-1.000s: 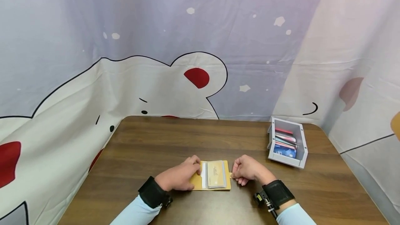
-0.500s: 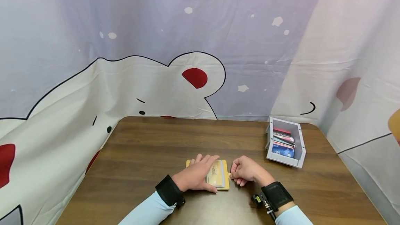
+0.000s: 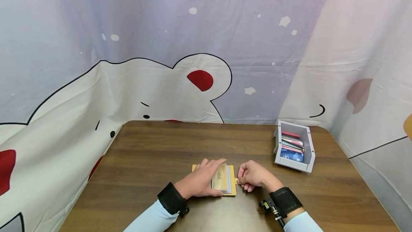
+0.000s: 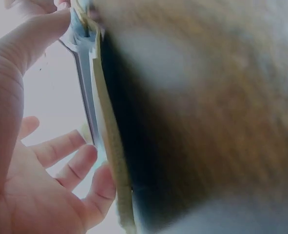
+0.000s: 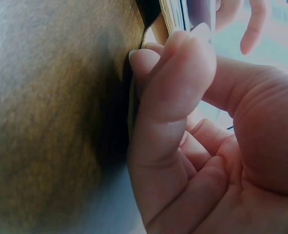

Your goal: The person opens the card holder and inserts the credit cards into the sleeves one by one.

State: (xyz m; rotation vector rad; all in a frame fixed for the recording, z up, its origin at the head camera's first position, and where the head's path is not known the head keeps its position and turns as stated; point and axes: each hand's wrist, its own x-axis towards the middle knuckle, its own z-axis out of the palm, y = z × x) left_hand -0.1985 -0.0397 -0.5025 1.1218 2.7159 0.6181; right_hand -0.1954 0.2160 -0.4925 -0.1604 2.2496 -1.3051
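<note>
The wallet [image 3: 233, 180] lies open on the tabletop [image 3: 167, 146], well in from the far edge. The left hand [image 3: 202, 182] spans its sleeves [image 3: 220, 179], fingers loosely spread; what the thumb touches, the blurred wrist view hardly shows. The right hand [image 3: 252, 176] pinches the tab [image 3: 236, 181]. Best hold that tab low and steady, and press the sleeves lightly lest corners bend.

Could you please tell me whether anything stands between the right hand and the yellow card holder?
Nothing visible does: the right hand pinches the small tab at the right edge of the yellow card holder.
</note>
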